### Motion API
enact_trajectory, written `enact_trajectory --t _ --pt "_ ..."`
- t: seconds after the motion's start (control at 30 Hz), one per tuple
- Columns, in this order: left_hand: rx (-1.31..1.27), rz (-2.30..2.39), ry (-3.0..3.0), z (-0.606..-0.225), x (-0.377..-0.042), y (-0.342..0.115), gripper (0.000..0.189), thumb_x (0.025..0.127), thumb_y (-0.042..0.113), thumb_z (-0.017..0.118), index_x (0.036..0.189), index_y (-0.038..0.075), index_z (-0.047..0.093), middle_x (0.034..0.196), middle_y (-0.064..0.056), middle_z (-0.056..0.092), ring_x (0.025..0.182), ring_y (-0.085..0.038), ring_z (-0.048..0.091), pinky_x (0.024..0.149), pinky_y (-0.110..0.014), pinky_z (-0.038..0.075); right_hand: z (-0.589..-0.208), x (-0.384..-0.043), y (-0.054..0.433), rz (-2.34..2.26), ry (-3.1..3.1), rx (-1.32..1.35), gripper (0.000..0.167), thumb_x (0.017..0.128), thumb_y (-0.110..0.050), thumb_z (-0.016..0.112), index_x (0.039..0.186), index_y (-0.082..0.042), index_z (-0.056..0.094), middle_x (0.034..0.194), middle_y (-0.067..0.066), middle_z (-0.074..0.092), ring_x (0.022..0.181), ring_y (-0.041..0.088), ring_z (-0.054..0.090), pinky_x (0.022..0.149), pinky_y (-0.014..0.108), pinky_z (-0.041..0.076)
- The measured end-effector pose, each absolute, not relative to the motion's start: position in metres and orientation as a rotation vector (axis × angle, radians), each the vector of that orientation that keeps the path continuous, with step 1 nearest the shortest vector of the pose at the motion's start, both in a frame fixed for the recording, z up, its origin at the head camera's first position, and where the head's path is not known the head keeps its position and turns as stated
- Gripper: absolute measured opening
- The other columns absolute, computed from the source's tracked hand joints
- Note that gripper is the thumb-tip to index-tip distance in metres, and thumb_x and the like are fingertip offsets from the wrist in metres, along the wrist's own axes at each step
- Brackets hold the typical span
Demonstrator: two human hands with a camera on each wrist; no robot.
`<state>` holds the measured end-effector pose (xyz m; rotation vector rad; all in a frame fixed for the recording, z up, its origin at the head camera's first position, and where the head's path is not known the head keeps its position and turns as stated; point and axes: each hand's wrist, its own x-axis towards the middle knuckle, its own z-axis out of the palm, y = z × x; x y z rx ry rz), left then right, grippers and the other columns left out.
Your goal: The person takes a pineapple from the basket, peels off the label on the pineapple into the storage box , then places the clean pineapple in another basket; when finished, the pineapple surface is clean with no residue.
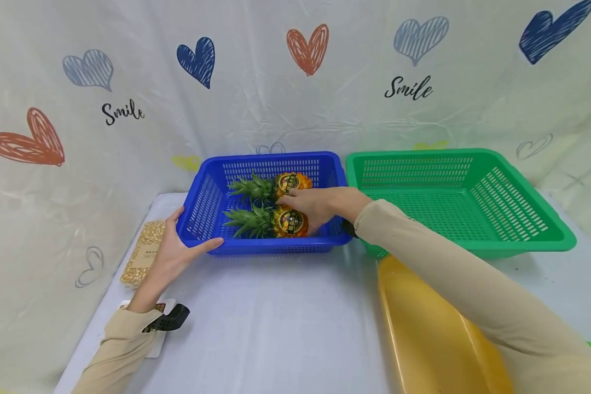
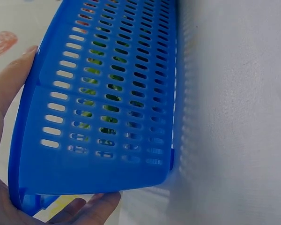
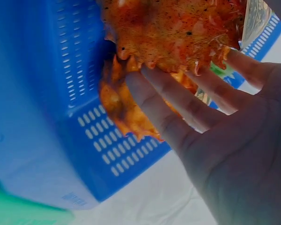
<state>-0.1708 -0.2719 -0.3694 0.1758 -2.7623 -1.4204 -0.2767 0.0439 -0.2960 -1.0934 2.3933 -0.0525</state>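
Two pineapples lie side by side in the blue basket (image 1: 271,249), their green leaf crowns to the left and dark labels on their orange skins. My left hand (image 1: 172,254) grips the basket's near left corner, its thumb along the near rim. In the left wrist view, fingertips show under the slotted blue wall. My right hand (image 1: 320,205) reaches over the near pineapple (image 1: 291,221), with fingertips between it and the far pineapple (image 1: 294,181). Seen from the right wrist, its fingers (image 3: 168,117) are nearly straight and spread against the orange skin.
A green basket (image 1: 527,254) stands right of the blue one, close beside it. In front of it lies a yellow tub (image 1: 423,328), partly under my right forearm. A bag of corn kernels (image 1: 145,254) sits at the left, and a white package (image 1: 157,345) lies under my left wrist.
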Motion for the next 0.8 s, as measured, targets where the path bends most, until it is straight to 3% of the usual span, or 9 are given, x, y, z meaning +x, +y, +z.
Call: enact_trajectory --t 0.07,0.2,0.27,0.4,0.53,0.7,0.8 --pt "0.176 -1.428 -2.762 -0.3693 -0.1704 -0.2714 0.128 0.085 0.046 0.086 0.168 0.013 -0.005 0.172 -0.024 0.006 0.155 -0.047 0.018 0.122 -0.066 0.021 -0.2963 -0.2767 0.0421 -0.037 2.393 -1.089 0.099 0.093 -0.016 0.082 0.168 -0.013 0.018 0.17 0.019 0.019 0.138 0.032 0.05 0.109 0.045 0.048" --pt "0.181 -1.439 -2.764 -0.3694 -0.1699 -0.2707 0.127 0.086 0.047 0.086 0.168 0.015 -0.006 0.171 -0.023 0.008 0.154 -0.046 0.02 0.122 -0.065 0.022 -0.2967 -0.2768 0.0382 0.005 2.39 -1.065 0.102 0.092 -0.014 0.082 0.169 -0.016 0.016 0.172 0.018 0.014 0.112 0.024 0.061 0.094 0.039 0.053" --pt "0.186 -1.437 -2.764 -0.3694 -0.1697 -0.2711 0.127 0.086 0.046 0.086 0.168 0.015 -0.006 0.171 -0.024 0.008 0.154 -0.046 0.021 0.122 -0.065 0.022 -0.297 -0.2776 0.0366 0.012 2.384 -1.053 0.104 0.091 -0.012 0.083 0.169 -0.017 0.015 0.173 0.017 0.011 0.097 0.021 0.061 0.083 0.036 0.052" --pt "0.193 -1.434 -2.763 -0.3681 -0.1688 -0.2721 0.127 0.086 0.045 0.086 0.168 0.015 -0.006 0.171 -0.024 0.01 0.153 -0.046 0.022 0.122 -0.065 0.023 -0.2962 -0.2794 0.0352 0.028 2.383 -1.056 0.104 0.091 -0.013 0.083 0.17 -0.019 0.015 0.174 0.019 0.006 0.087 0.019 0.058 0.075 0.032 0.047" --pt "0.191 -1.426 -2.773 -0.3676 -0.1691 -0.2725 0.127 0.086 0.046 0.085 0.168 0.015 -0.006 0.171 -0.024 0.009 0.154 -0.046 0.021 0.122 -0.065 0.022 -0.2961 -0.2793 0.0349 0.043 2.392 -1.077 0.103 0.09 -0.014 0.084 0.169 -0.019 0.017 0.171 0.018 0.014 0.092 0.021 0.058 0.078 0.033 0.049" --pt "0.194 -1.414 -2.786 -0.3685 -0.1693 -0.272 0.127 0.086 0.047 0.085 0.168 0.015 -0.006 0.172 -0.024 0.007 0.154 -0.046 0.02 0.122 -0.065 0.022 -0.2963 -0.2775 0.035 0.061 2.406 -1.094 0.1 0.09 -0.014 0.084 0.168 -0.018 0.021 0.168 0.017 0.022 0.112 0.023 0.057 0.088 0.037 0.051" --pt "0.19 -1.427 -2.781 -0.369 -0.169 -0.2712 0.126 0.086 0.046 0.085 0.168 0.015 -0.006 0.171 -0.024 0.008 0.154 -0.046 0.021 0.122 -0.065 0.022 -0.2964 -0.2771 0.0347 0.085 2.408 -1.099 0.1 0.09 -0.015 0.084 0.167 -0.018 0.022 0.168 0.017 0.022 0.112 0.023 0.057 0.086 0.037 0.051"
